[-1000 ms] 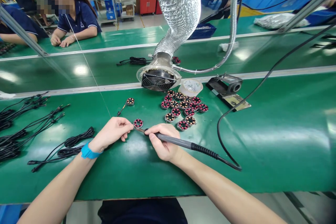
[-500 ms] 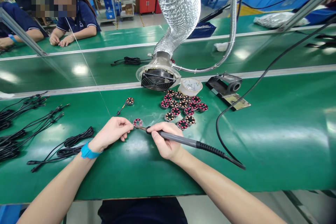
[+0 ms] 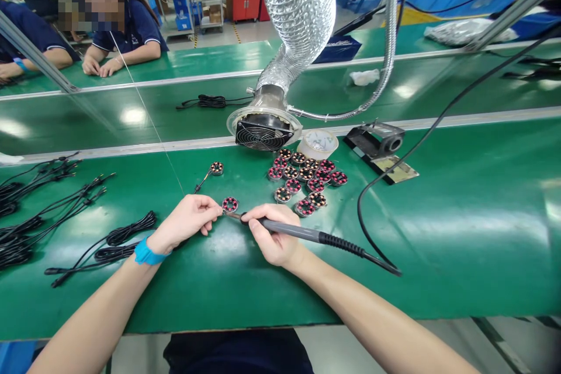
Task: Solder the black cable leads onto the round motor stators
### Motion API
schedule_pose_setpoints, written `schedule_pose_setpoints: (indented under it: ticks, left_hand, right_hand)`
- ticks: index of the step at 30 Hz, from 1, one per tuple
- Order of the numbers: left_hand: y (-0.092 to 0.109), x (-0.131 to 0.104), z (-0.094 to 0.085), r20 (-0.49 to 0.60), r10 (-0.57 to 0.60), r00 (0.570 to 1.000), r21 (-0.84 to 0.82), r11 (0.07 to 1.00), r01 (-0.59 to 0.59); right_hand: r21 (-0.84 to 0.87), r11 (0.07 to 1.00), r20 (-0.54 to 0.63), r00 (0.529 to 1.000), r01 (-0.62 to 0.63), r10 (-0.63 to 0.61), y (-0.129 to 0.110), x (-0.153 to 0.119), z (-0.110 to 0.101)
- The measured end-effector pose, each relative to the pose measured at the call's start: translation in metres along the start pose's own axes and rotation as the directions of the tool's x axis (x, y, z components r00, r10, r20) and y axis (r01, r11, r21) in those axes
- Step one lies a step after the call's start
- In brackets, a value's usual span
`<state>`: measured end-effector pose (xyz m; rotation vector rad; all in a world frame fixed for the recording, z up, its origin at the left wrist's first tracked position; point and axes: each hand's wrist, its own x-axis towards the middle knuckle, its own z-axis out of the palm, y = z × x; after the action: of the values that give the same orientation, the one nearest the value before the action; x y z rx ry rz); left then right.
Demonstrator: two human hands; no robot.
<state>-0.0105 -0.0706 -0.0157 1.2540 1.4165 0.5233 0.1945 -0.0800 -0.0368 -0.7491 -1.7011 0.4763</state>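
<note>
My right hand [image 3: 275, 236] grips a soldering iron [image 3: 291, 229] like a pen, its tip pointing left, close to my left fingertips. My left hand [image 3: 190, 219] is closed in a pinch; a black cable runs under the wrist towards its fingers, and the end it holds is mostly hidden. Just beyond the tip, a small round board with red parts in a ring [image 3: 230, 205] lies on the green bench. Whether the tip touches it I cannot tell. Farther back, another round board [image 3: 216, 168] has a short wired lead. A thin strand of wire [image 3: 153, 123] hangs down towards my left hand.
Several round boards [image 3: 305, 174] cluster right of centre, by a roll of clear tape [image 3: 318, 144]. Above hangs a fume extractor [image 3: 263, 131]. An iron stand [image 3: 379, 146] is at right, black cables [image 3: 26, 234] at left. A co-worker [image 3: 127, 41] sits across.
My right hand and the soldering iron have shifted slightly left, with the tip lower beside the round board. My left hand stays put. The cable bundle and white wad on the middle strip moved left.
</note>
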Motion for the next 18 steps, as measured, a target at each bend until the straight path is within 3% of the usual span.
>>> schedule_pose_setpoints:
  ticks: [18]
  left_hand:
    - [0.0007, -0.0002, -0.0003, -0.005, -0.006, 1.0, 0.007, 1.0, 0.007]
  right_hand:
    - [-0.03, 1.0, -0.044, 0.999, -0.006, 0.005, -0.0017, 0.0009, -0.0023]
